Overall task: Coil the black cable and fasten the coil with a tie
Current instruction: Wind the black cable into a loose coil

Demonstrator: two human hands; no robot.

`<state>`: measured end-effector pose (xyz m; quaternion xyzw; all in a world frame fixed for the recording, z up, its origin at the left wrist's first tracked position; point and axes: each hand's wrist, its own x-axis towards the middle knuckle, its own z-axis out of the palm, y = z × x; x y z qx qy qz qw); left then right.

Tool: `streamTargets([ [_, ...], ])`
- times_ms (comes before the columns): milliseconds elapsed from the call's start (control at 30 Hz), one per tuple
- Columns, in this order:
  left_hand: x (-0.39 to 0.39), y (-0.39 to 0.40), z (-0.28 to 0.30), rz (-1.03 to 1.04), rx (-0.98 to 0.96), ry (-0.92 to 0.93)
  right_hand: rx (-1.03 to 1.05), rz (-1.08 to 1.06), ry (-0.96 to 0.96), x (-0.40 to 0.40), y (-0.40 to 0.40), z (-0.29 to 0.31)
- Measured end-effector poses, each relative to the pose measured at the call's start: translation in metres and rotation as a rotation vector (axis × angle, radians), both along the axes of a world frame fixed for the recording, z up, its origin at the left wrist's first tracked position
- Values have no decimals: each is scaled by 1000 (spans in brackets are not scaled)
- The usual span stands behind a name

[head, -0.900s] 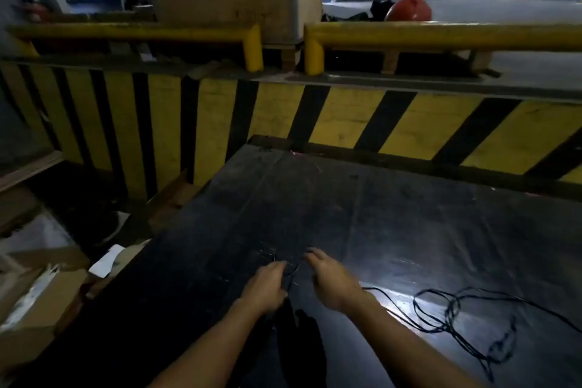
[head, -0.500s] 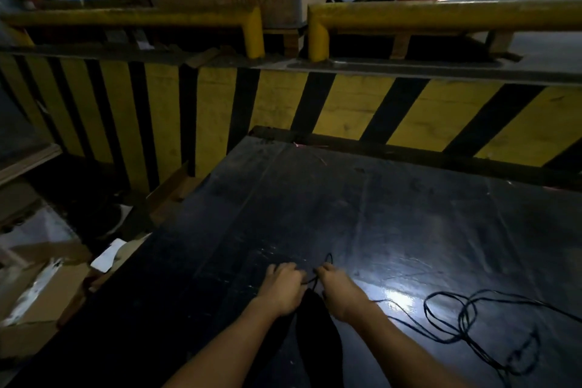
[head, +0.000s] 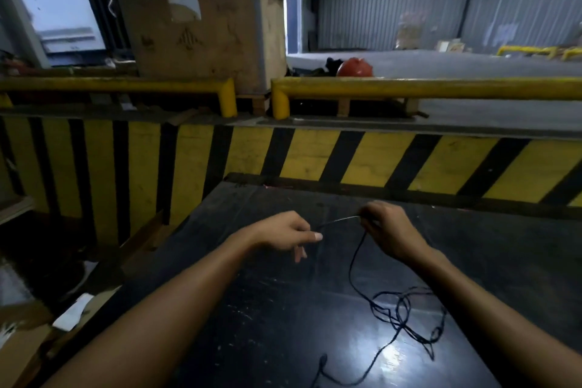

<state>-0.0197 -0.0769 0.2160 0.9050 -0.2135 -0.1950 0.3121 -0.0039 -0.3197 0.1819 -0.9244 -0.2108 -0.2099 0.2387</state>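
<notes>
The dark bench (head: 252,309) carries the black cable (head: 396,312) lying loose and tangled toward its near right corner, with no coil formed and no tie visible, so both winding and fastening appear outstanding. The left hand (head: 283,231) and right hand (head: 389,230) each pinch one short raised stretch. No containers hold anything relevant.

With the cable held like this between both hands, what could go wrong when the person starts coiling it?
1. The rest of the black cable lies in a loose tangle on the dark table; pulling it in may tighten that tangle into a knot.
2. Only a short stretch is pinched between the left hand and the right hand, so it may slip out of the fingertips.
3. Black cable on a black surface is hard to see, so a loop may be missed.
</notes>
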Motion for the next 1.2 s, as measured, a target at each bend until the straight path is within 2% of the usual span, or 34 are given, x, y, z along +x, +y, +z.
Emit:
streamTargets([
  [67, -17, -9, 24, -82, -94, 96, 72, -3, -12, -13, -10, 20],
  [200, -55, -36, 49, -220, -353, 378, 297, -12, 97, -34, -28, 48],
  [267, -65, -52, 60, -258, -519, 433, 347, -22, 144, -44, -37, 57],
  [433, -69, -101, 95, -202, -1052, 350, 462, 56, 376, -81, -38, 58],
  [533, -61, -127, 114, -71, -1183, 175, 158, 65, 490, -107, -26, 29],
  [600, -54, -134, 122, 16, -1109, -1, -101, 93, 515, -122, -30, 7],
  [667, -44, -132, 124, 82, -864, -251, -280, 134, 534, -131, -49, -4],
  [733, -34, -122, 117, 84, -556, -455, -313, 98, 534, -132, -78, 4],
  [800, -26, -110, 103, 72, -215, -523, -236, 28, 535, -125, -111, 29],
  [867, -27, -100, 86, 54, 50, -421, -151, 5, 485, -113, -143, 62],
  [967, -40, -96, 67, -6, 185, -212, 53, 37, 368, -100, -177, 113],
  [1067, -61, -108, 63, -121, 80, -37, 180, 52, 204, -88, -187, 138],
  [1200, -82, -136, 67, -306, -228, 387, 333, -78, -41, -66, -175, 136],
])
